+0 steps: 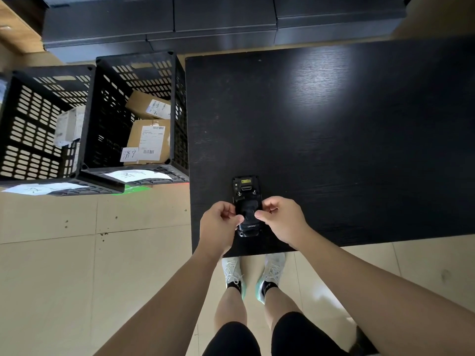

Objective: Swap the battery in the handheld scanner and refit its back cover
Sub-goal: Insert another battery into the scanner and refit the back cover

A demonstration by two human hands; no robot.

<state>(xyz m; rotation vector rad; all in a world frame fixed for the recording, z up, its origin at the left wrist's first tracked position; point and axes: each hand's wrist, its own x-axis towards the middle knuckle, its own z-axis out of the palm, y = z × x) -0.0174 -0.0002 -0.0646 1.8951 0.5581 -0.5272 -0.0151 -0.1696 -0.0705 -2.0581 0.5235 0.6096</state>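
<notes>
A black handheld scanner (246,191) lies face down on the black table (334,137), near its front left corner, its scan window pointing away from me. Its back cover (248,219) with a small logo sits over the lower half. My left hand (218,224) grips the cover's left edge with curled fingers. My right hand (281,219) pinches the right edge, thumb tip resting on the middle of the cover. Whether the cover is latched or loose is not visible. No separate battery is in sight.
Two black slotted crates (102,119) stand on the tiled floor left of the table, holding cardboard parcels (149,140) with labels. Dark cabinets (223,21) run along the back. My legs and white shoes (254,273) stand at the table's front edge.
</notes>
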